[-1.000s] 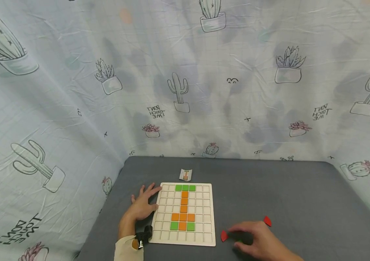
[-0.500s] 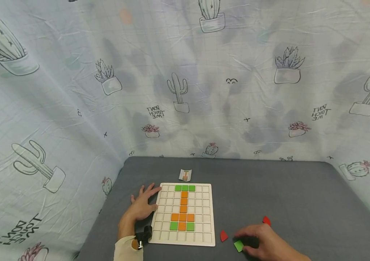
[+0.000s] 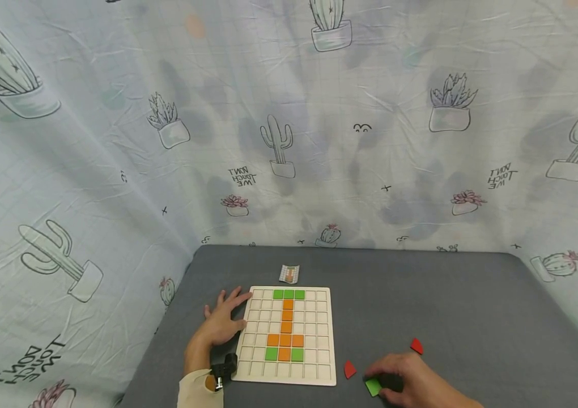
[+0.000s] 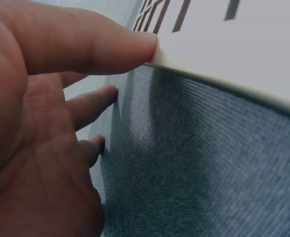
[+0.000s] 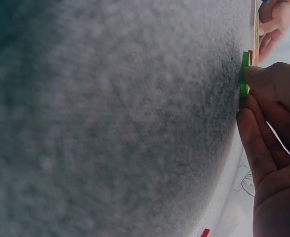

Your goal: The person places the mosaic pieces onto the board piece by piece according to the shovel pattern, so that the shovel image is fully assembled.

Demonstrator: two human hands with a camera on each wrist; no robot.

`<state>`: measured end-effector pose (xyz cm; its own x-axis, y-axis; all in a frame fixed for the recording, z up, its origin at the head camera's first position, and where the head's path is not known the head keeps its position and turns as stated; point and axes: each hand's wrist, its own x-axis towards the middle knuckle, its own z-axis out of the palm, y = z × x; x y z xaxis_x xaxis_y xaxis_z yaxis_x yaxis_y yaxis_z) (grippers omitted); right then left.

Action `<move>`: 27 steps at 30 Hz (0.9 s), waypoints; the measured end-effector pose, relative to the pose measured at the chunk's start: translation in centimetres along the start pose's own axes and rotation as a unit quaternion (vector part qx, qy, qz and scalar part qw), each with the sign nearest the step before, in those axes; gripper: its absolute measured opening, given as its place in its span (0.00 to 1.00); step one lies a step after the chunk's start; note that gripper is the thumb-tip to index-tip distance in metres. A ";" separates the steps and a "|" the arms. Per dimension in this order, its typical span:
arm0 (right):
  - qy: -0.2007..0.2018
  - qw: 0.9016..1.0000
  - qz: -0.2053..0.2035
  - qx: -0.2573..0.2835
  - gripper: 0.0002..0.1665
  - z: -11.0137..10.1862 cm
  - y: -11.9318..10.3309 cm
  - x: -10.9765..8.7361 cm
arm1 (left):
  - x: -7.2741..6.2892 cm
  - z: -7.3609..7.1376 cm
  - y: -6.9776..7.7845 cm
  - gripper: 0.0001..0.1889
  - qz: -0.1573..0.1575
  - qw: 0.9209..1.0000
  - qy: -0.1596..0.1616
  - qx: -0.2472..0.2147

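A cream grid board lies on the dark table, with green and orange square tiles set in some of its cells. My left hand rests along its left edge, fingers spread; in the left wrist view the thumb touches the board's rim. To the right of the board, my right hand pinches a loose green square tile between thumb and fingers, low at the tabletop. The right wrist view shows this green tile edge-on beside the thumb. A red fan-shaped piece lies between board and tile.
Another red piece lies just beyond the right hand. Behind the board is a small printed card with a pattern in colour. A pale cactus-print cloth hangs around the grey table.
My right hand has drawn back a little to the right from beside the red piece, and the green tile under it has come into sight. The left hand and board stay put.
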<state>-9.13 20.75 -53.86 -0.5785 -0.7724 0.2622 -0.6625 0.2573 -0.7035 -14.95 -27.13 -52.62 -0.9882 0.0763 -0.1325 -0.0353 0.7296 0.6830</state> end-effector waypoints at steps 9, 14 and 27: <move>0.012 0.999 -0.037 -0.026 0.25 0.1 0.2 -0.2 | -0.1 0.0 0.2 0.37 -0.003 1.000 0.003 0.003; 0.042 0.997 -0.050 -0.045 0.25 0.0 -0.3 -0.1 | -0.1 -0.1 0.2 0.37 0.002 1.000 0.001 0.001; 0.136 0.986 -0.055 -0.079 0.27 -0.1 -2.3 2.4 | -0.1 -0.1 0.3 0.38 0.003 1.000 0.002 -0.005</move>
<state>-9.03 18.38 -51.56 -0.5903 -0.6226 0.5137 -0.7821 0.2837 -0.5549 -14.85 -26.97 -52.36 -0.9889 0.0785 -0.1261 -0.0308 0.7221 0.6912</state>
